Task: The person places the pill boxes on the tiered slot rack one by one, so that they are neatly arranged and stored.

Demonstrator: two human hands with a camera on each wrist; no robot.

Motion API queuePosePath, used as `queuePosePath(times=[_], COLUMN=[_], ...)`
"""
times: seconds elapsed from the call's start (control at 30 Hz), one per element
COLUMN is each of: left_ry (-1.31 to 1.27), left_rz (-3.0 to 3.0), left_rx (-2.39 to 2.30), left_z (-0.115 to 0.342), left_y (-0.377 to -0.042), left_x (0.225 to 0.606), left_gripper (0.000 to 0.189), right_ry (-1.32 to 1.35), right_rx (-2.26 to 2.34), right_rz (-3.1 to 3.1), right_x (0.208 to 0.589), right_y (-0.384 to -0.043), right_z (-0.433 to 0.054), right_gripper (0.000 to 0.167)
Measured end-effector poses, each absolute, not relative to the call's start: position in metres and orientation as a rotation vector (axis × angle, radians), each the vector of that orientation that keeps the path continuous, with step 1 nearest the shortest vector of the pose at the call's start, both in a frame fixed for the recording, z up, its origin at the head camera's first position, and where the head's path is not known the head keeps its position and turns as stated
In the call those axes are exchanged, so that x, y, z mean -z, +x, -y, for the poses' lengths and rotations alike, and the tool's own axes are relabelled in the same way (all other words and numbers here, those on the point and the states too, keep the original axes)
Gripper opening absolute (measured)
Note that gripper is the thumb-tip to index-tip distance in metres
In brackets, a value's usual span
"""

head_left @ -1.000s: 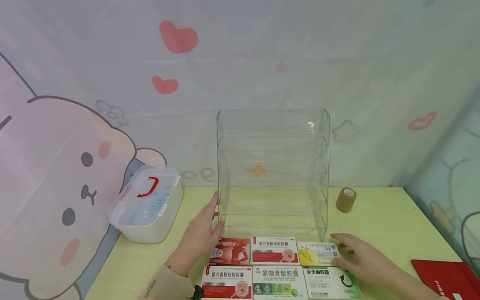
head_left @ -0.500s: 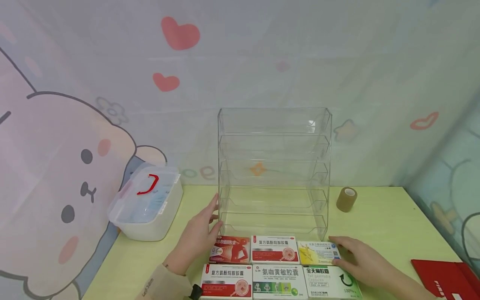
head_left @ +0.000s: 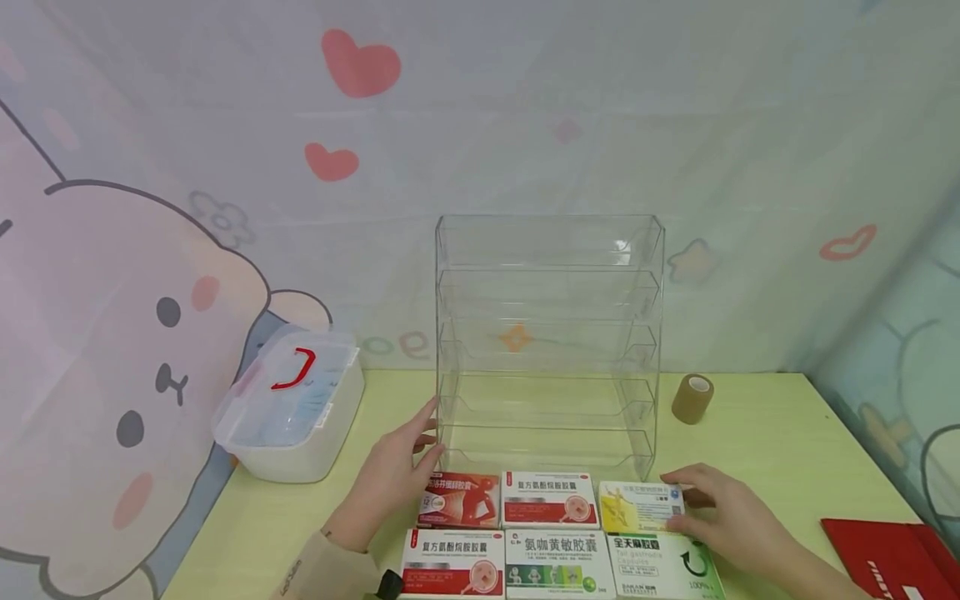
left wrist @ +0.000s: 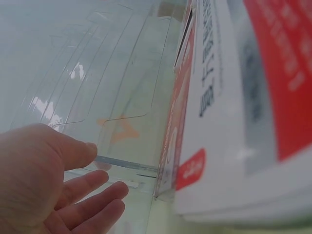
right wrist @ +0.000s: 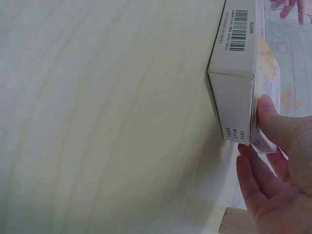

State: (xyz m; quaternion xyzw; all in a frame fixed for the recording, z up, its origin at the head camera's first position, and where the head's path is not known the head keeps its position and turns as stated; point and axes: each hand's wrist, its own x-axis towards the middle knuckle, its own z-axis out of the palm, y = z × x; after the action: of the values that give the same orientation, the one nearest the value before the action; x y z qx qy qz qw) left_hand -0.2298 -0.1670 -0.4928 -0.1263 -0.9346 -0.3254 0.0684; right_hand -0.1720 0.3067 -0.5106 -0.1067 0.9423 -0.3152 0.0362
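Note:
My right hand pinches a yellow-and-white medicine box by its right end, thumb on the face and fingers at the far side. In the right wrist view this medicine box shows its white side and a barcode. My left hand touches the left side of a clear acrylic rack with several tiers, its fingers nearly straight in the left wrist view. Before the rack lie a red medicine box, two red-and-white boxes, a white-and-green box and a green-and-white box.
A white plastic case with a red handle stands at the left. Right of the rack is a brown bandage roll. A red pouch lies at the table's right edge, and a patterned cloth hangs behind.
The yellow-and-white medicine box has shifted slightly right, away from its neighbour, in my right hand's pinch. My left hand stays beside the rack, its fingertips slightly lower.

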Motion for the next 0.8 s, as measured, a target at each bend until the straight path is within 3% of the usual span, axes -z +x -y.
queuePosePath(times=[0.2, 0.33, 0.8], left_ry=[-0.372, -0.383, -0.375], left_rz=[2.814, 2.807, 2.817], left_rx=[1.035, 1.059, 1.083], left_z=[0.169, 0.170, 0.170], left_y=[-0.229, -0.230, -0.230], left_x=[0.491, 0.490, 0.491], left_gripper=[0.078, 0.077, 0.076], right_ry=[-0.190, -0.165, -0.673], right_rx=[1.080, 1.146, 1.349], right_rz=[-2.891, -2.918, -3.201], right_x=[0.508, 0.503, 0.469], right_y=[-0.173, -0.173, -0.180], right_z=[-0.308, -0.310, -0.303], right_gripper=[0.032, 0.026, 0.037])
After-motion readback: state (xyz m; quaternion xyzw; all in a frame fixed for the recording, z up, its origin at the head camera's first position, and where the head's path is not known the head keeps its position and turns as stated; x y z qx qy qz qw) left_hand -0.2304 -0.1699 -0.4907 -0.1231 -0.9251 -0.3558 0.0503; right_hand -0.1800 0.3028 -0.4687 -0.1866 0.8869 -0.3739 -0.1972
